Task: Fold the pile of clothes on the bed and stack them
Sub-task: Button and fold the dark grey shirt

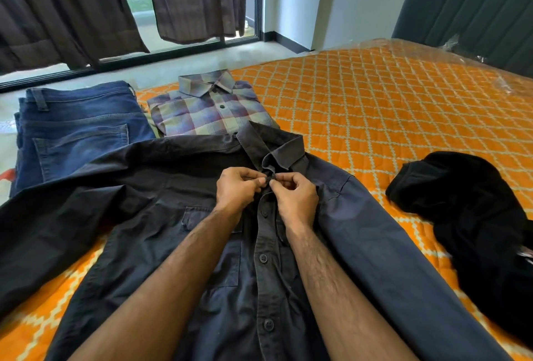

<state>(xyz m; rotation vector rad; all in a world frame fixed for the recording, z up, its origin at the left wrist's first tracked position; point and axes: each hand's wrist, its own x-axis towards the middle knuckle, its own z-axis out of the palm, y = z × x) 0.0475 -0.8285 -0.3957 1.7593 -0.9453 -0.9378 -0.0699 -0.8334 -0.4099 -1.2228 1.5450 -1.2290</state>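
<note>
I am watching both hands working at the neck of the dark shirt [202,245], which is lying face up on the bed [375,118] with its long axis running from six o'clock, near me, up to the collar [277,147] at twelve o'clock. The left hand [236,190] is sitting at nine o'clock of the topmost button point and the right hand [294,199] at three o'clock of it, so the two are meeting right over the placket [264,245] and neither one is nearer than the other. Both hands are curled, thumb against fingertips, pinching the two edges of the placket just below the collar; the button itself is hiding between the fingers, so I cannot tell whether it is through its hole. I am judging that this top fastening is the step in hand, and that the fold has not started, since the sleeves are lying spread out toward eight o'clock and four o'clock. The shirt is looking navy to charcoal, slightly creased, with chest pockets and dark buttons running down the front. At eleven o'clock the folded jeans [78,130] and the folded plaid shirt [207,109] are lying side by side, and at three o'clock a black garment [461,202] is waiting in a crumpled heap.
</note>
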